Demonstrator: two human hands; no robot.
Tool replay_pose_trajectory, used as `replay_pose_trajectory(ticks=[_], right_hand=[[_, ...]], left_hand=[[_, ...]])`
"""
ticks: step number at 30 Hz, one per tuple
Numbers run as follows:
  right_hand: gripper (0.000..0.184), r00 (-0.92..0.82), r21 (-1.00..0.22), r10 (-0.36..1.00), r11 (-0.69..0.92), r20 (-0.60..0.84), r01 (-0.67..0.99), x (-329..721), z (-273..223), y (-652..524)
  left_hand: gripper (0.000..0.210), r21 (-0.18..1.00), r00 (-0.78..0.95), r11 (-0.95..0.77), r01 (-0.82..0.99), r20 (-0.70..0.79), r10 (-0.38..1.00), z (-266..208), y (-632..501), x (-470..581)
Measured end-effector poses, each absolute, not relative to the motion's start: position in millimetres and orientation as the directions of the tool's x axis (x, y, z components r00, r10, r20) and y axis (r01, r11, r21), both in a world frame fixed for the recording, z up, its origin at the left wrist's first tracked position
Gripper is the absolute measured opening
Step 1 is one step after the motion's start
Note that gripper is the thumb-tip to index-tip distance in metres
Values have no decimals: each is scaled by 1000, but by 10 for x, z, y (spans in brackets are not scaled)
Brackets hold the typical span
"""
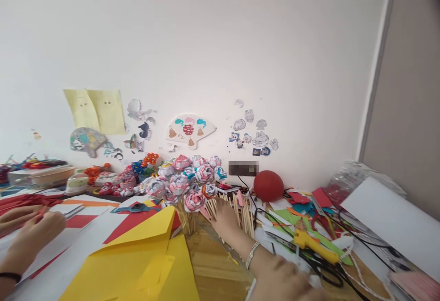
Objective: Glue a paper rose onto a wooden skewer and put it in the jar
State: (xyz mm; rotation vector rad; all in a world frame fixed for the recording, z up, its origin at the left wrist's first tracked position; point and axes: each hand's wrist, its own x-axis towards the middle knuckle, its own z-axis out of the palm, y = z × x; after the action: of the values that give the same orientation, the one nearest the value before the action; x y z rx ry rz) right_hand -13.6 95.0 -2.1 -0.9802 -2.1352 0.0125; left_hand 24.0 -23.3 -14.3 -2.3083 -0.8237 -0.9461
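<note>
My left hand (222,216), with a silvery bracelet at the wrist, reaches in among upright thin wooden sticks (246,218). Its fingertips are hidden there, so their grip does not show. Just left of it stands a bunch of paper flowers (179,184) on stick stems, white with pink, blue and orange. Low in the frame, blurred and partly cut off, my right hand (287,280) has its fingers curled in front of my left forearm. What it holds, if anything, I cannot make out. A yellow glue gun (314,246) lies just beyond it.
At the left edge, a co-worker's hands (37,232) work with something red beside scissors (74,210). Folded yellow paper (120,264) covers the front left. Black cables (332,275), paper scraps and a red balloon (268,186) crowd the right. White board (385,223) leans there.
</note>
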Motion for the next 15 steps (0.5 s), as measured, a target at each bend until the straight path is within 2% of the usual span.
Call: replay_pose_trajectory(ticks=[3,6,8,12,13,15], right_hand=[[37,-406,-233,659,662,633,712,94,-4,916],[32,-399,-180,678,615,617,768,310,16,881],[31,-403,-154,683,601,609,784,415,43,875],[28,-461,-101,655,633,598,768,528,123,872],[26,-480,-93,647,646,592,757,544,141,862],[22,-505,-94,638,670,581,737,576,165,826]], left_hand=[[49,-179,604,-732,657,706,369,-41,-30,124],[44,-254,568,-611,750,721,398,92,119,-97],[51,-299,626,-627,719,670,399,107,135,-118],[46,-235,595,-659,715,698,398,-104,-54,310],[48,-304,650,-709,636,706,280,-168,-119,457],[36,-462,742,-753,468,669,51,-236,-215,677]])
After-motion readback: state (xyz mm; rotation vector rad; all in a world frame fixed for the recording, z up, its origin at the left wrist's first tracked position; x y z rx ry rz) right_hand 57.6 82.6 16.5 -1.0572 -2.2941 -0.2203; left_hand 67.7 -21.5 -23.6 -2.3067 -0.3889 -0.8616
